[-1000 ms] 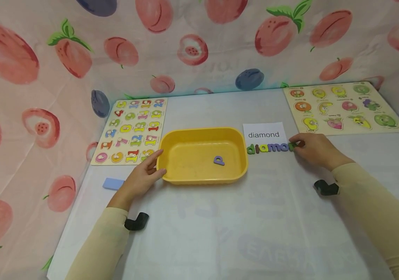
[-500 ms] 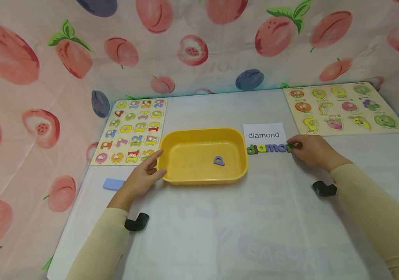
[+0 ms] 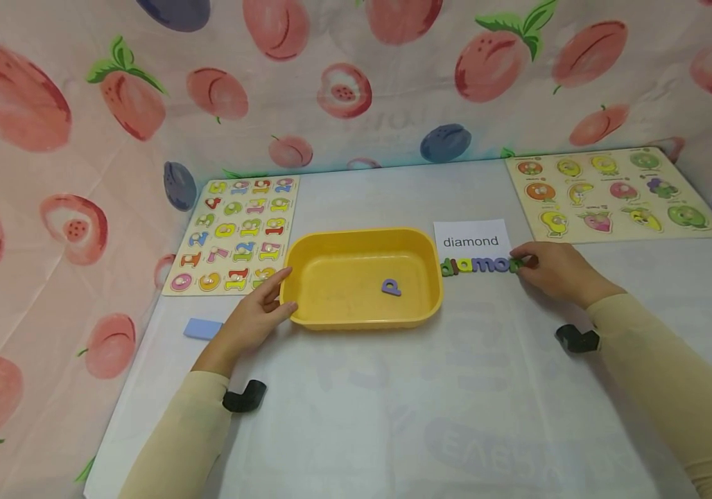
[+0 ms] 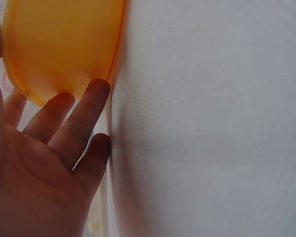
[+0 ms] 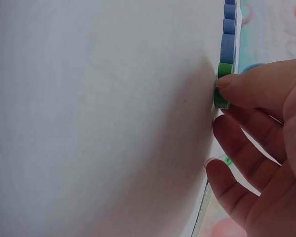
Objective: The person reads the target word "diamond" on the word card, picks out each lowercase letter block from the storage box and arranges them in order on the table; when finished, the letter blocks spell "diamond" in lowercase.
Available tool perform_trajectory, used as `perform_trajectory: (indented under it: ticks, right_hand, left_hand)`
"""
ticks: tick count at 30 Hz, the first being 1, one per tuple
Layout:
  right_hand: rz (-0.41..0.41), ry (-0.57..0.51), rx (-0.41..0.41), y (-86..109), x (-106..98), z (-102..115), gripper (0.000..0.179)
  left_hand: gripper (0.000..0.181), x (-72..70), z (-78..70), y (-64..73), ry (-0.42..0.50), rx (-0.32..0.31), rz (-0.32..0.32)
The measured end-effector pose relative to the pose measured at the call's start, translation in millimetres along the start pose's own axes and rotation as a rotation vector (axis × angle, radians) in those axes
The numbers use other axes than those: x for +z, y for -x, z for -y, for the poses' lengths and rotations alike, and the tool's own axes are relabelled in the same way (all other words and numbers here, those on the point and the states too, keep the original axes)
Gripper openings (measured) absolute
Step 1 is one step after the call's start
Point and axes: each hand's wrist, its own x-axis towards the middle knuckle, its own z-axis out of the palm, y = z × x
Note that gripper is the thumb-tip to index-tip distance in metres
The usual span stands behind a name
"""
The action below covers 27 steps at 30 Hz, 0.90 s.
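Observation:
My left hand holds the left end of a yellow plastic tray, its thumb and fingers at the rim. Relaxed fingertips meet the tray's outer wall in the left wrist view. Inside the tray lies one purple letter. My right hand pinches a green letter n by its side, thumb in front. That letter stands right beside the blue-purple letter o, at the right end of a row that reads "diamon". A white card printed "diamond" lies just above the row.
A number puzzle board lies behind the tray's left side, and a fruit puzzle board at the back right. A light blue block sits beside my left wrist. Fruit-print cloth walls the table's back and left.
My right hand has shifted slightly left with the green letter n, bringing it against the letter row. My left hand and the tray stay put.

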Motion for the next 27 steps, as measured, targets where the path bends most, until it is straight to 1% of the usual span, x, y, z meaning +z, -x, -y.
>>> perform_trajectory:
  ticks: [8,11,13,15,17,20,24,27]
  right_hand:
    - [0.007,0.004,0.022,0.5,0,0,0.040]
    - [0.008,0.013,0.032,2.2,-3,4,0.041]
    - [0.001,0.021,0.027,4.4,-5,11,0.042]
    - [-0.017,0.033,-0.004,7.1,-9,21,0.042]
    - [-0.045,0.052,-0.056,9.7,-12,33,0.041]
    - [-0.065,0.075,-0.129,13.2,-15,51,0.041]
    - [-0.067,0.083,-0.176,18.2,-14,72,0.040]
    - [-0.090,0.082,-0.225,20.7,-11,87,0.038]
  left_hand:
    - [0.070,0.7,0.7,-0.7,-0.010,-0.010,-0.005]
    - [0.069,0.9,1.3,-1.2,-0.011,-0.013,-0.006]
    - [0.069,0.9,1.2,-1.2,-0.006,-0.007,-0.004]
    - [0.069,0.7,1.3,-1.2,-0.001,-0.004,-0.003]
    - [0.069,0.2,1.5,-1.1,0.004,-0.004,-0.004]
    - [0.070,-0.1,1.9,-0.9,0.005,-0.007,0.000]
    - [0.070,0.0,1.2,-1.0,0.006,-0.007,0.006]
    - [0.070,-0.2,-0.1,-0.8,0.008,-0.007,0.007]
